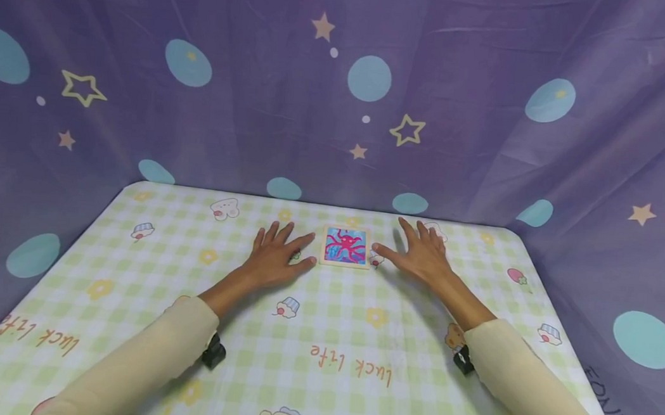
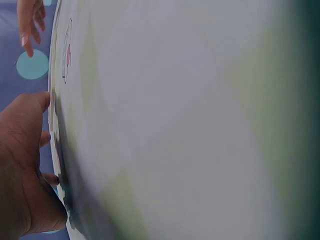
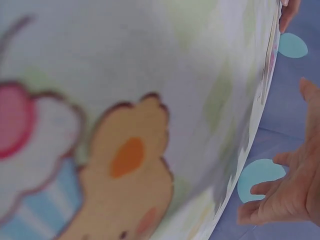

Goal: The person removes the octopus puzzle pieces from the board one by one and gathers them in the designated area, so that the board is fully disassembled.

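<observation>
A small square picture panel (image 1: 346, 246) with a pale border lies flat near the far side of the table; it shows a pink octopus on blue. My left hand (image 1: 272, 259) is just left of it, fingers spread and thumb pointing toward its edge. On the other side is my right hand (image 1: 423, 256), also spread, with its thumb tip close by the panel's right edge. Neither hand holds anything. In the left wrist view the left hand (image 2: 22, 165) appears at the left edge, and the right wrist view shows the right hand (image 3: 295, 175) with fingers extended.
A green-and-white checked tablecloth (image 1: 325, 321) with printed cupcakes, flowers and lettering covers the table. Behind the far edge hangs a purple curtain (image 1: 292, 116) with stars and blue dots, which also encloses both sides. Black straps (image 1: 214, 351) show at the cuffs.
</observation>
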A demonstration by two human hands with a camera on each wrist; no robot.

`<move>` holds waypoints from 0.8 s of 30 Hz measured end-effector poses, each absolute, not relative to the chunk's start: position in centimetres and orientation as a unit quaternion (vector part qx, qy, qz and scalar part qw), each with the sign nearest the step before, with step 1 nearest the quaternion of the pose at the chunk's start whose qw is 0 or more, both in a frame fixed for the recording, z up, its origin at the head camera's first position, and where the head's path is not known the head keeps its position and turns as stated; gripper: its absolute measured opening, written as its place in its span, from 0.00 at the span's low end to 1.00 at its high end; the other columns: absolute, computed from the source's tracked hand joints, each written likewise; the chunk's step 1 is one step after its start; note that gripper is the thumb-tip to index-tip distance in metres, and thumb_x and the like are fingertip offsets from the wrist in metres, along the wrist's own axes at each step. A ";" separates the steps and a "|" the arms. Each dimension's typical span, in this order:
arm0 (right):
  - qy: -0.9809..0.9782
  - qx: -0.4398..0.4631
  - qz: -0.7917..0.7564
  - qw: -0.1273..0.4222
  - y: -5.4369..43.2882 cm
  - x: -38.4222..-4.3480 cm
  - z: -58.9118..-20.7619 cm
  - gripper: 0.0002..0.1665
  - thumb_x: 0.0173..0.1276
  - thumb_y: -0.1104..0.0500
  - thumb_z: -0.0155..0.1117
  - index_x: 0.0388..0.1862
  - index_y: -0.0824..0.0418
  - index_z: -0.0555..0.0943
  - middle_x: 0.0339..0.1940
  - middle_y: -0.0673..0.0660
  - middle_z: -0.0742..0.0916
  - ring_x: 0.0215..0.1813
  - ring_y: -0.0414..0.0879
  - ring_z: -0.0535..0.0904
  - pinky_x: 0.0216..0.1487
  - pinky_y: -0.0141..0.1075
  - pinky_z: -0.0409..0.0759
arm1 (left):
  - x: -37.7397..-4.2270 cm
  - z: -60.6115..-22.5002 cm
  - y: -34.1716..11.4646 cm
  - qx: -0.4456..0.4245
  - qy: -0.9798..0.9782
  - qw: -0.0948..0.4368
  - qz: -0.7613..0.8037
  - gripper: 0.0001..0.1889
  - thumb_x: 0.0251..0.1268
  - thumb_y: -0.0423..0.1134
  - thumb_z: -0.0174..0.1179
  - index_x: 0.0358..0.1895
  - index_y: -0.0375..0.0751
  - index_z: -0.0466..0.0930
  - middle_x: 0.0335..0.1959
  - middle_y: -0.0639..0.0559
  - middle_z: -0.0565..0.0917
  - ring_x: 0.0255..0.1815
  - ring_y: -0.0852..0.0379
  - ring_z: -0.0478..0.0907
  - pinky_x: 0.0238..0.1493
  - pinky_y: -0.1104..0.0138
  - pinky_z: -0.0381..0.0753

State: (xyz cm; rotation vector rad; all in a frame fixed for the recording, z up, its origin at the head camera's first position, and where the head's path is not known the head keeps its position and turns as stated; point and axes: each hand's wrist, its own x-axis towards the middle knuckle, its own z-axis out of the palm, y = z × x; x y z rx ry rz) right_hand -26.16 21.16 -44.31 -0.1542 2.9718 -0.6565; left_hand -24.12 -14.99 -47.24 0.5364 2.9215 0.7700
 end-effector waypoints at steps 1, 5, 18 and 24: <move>0.973 -0.052 -0.219 0.047 21.1 -26.3 -44.3 0.66 0.74 0.15 0.56 0.98 0.49 0.52 0.96 0.73 0.53 0.94 0.81 0.42 0.91 0.77 0.39 | -24.2 -47.4 -14.9 0.178 0.951 0.034 0.252 0.38 0.84 0.68 0.55 0.90 0.61 0.68 0.95 0.32 0.53 0.96 0.23 0.36 0.91 0.27 0.31; 0.970 -0.063 -0.228 0.049 20.9 -26.9 -44.3 0.64 0.77 0.17 0.55 0.98 0.48 0.52 0.96 0.74 0.54 0.94 0.81 0.43 0.91 0.77 0.41 | -24.0 -47.0 -14.5 0.187 0.953 0.033 0.235 0.36 0.86 0.67 0.53 0.90 0.61 0.67 0.95 0.32 0.51 0.96 0.24 0.35 0.91 0.27 0.31; 0.961 -0.115 -0.250 0.034 19.8 -28.9 -44.5 0.55 0.82 0.27 0.58 0.97 0.48 0.54 0.94 0.71 0.61 0.92 0.78 0.55 0.86 0.80 0.55 | -24.3 -47.2 -13.9 0.190 0.952 0.058 0.234 0.35 0.85 0.67 0.54 0.89 0.67 0.67 0.97 0.38 0.49 0.97 0.25 0.33 0.90 0.27 0.28; 0.951 -0.168 -0.259 0.029 19.2 -29.7 -44.6 0.52 0.81 0.27 0.59 0.95 0.47 0.61 0.92 0.71 0.67 0.88 0.83 0.61 0.80 0.84 0.60 | -24.3 -46.8 -13.8 0.181 0.953 0.072 0.234 0.35 0.85 0.67 0.53 0.89 0.66 0.68 0.97 0.38 0.48 0.96 0.25 0.32 0.89 0.25 0.27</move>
